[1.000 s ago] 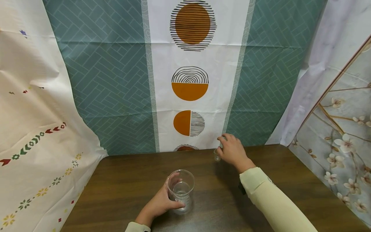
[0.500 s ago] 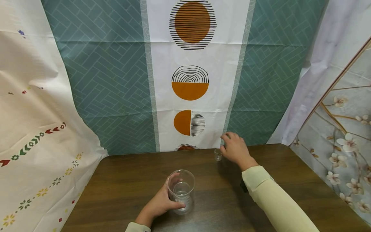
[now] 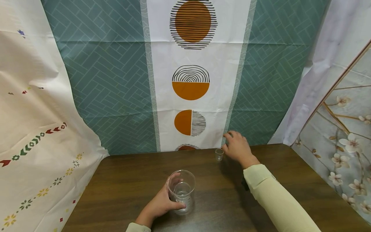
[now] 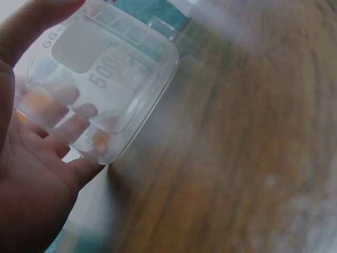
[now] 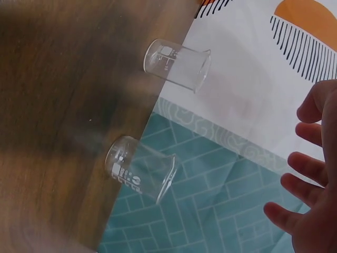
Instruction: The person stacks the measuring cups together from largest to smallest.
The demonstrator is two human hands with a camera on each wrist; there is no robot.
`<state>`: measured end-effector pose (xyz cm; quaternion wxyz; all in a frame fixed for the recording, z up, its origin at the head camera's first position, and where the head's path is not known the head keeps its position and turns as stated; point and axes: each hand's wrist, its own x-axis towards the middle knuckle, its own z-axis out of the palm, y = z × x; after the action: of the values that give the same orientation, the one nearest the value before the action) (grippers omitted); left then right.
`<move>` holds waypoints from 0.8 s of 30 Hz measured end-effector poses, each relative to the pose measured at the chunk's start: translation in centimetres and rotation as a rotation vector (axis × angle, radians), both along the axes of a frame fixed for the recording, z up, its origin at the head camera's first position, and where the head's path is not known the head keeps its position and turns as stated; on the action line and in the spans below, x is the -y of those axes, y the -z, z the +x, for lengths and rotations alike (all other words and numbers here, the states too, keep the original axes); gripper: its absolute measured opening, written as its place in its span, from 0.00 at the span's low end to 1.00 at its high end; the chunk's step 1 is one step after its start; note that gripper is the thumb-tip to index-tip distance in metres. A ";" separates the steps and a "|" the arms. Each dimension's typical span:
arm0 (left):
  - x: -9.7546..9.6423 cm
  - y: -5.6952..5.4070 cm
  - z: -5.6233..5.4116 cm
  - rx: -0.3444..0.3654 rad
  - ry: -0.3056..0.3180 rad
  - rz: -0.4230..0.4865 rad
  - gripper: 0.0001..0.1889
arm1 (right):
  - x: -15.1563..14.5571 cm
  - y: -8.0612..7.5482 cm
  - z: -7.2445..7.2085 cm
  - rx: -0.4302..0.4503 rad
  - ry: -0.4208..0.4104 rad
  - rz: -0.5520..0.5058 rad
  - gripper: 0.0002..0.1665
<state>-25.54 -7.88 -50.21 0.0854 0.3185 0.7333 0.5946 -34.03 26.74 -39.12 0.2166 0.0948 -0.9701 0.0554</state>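
Observation:
My left hand (image 3: 162, 203) grips a large clear glass beaker (image 3: 192, 190) around its side, thumb toward the front. It stands upright, with a smaller beaker (image 3: 182, 189) nested inside. White print including "500" shows on the glass (image 4: 100, 58) in the left wrist view. At the back of the table, my right hand (image 3: 238, 149) hovers with fingers spread and loosely bent, holding nothing. Just left of it stands a small clear beaker (image 3: 219, 155). The right wrist view shows two small beakers, one (image 5: 176, 64) by the white cloth and another (image 5: 141, 168) by the green; the head view hides one.
Both beakers at the back stand near the far edge of the brown wooden table (image 3: 130, 180). A green and white patterned cloth (image 3: 116, 96) hangs directly behind that edge. Cream cloth (image 3: 34, 112) hangs at the left, flowered cloth (image 3: 342, 135) at the right.
My right hand has drawn away to the right from the small beaker at the back, which shows fully now. My left hand and the large beaker stay in place.

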 end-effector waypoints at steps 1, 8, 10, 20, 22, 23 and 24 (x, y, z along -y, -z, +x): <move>0.0 0.0 0.0 0.001 -0.001 -0.002 0.54 | -0.1 0.0 0.0 0.006 0.001 -0.003 0.25; 0.0 0.1 0.1 0.004 -0.009 -0.001 0.54 | -0.7 -0.1 -0.2 0.028 0.015 0.001 0.26; 0.0 0.0 0.1 0.006 -0.008 0.005 0.54 | -0.9 -0.1 -0.3 0.036 0.018 0.000 0.26; -0.1 0.0 0.1 0.009 -0.011 0.007 0.53 | -1.5 -0.2 -0.3 0.108 0.028 -0.014 0.28; -0.1 0.0 0.1 0.009 -0.013 0.001 0.53 | -1.6 -0.2 -0.3 0.118 0.026 -0.014 0.29; -0.1 -0.1 0.1 0.011 -0.014 0.000 0.53 | -1.6 -0.2 -0.3 0.123 0.026 -0.013 0.29; -0.1 -0.1 0.1 0.013 -0.014 -0.001 0.53 | -1.6 -0.2 -0.4 0.127 0.025 -0.010 0.29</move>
<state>-25.44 -7.81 -50.14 0.0861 0.3096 0.7352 0.5969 -34.39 28.39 -38.90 0.1558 0.0777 -0.9827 0.0634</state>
